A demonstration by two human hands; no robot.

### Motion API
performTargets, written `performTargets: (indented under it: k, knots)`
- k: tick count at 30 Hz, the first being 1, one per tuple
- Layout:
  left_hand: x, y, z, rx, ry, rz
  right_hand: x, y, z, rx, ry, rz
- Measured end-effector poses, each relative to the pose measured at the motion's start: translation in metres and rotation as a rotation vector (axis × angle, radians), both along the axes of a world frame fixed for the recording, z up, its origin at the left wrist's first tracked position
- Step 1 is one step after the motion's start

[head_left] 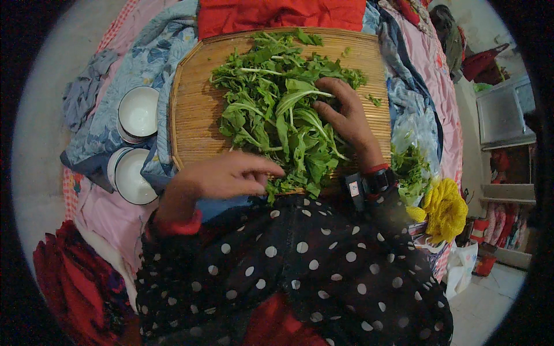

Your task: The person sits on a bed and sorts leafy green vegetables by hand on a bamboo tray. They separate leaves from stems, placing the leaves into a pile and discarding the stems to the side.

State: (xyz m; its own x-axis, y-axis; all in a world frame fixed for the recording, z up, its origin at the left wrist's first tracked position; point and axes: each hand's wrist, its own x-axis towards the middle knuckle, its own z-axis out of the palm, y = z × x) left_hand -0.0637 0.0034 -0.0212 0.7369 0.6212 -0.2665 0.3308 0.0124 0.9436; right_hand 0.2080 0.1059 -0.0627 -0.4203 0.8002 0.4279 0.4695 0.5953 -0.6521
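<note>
A heap of leafy greens (254, 109) with pale stems lies spread over a woven bamboo tray (199, 109) in front of me. My right hand (352, 118) rests at the heap's right side, thumb and forefinger apart, with the pale stem end of one larger leaf (300, 95) between them; I see no firm grip on it. At the near left edge of the greens is my left hand (228, 175), its fingers pointing right and loosely bent. The forefinger reaches out to the leaves, and nothing shows held in that hand.
White bowls (138, 112) and more bowls (136, 177) sit left of the tray on blue patterned bedding (161, 57). A plastic bag of greens (411, 167) and a yellow cloth-like bundle (447, 210) lie at right. Red fabric (277, 12) lies beyond the tray.
</note>
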Motion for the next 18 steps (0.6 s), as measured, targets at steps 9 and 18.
performTargets:
  k: [9, 18]
  knots:
    - [0.055, 0.041, -0.022, 0.16, -0.016, -0.155, 0.001, 0.003, -0.005, 0.026, 0.03, -0.014]
    - [0.076, 0.053, -0.02, -0.068, -0.074, 0.209, 0.021, 0.002, 0.009, -0.355, 0.46, -0.03]
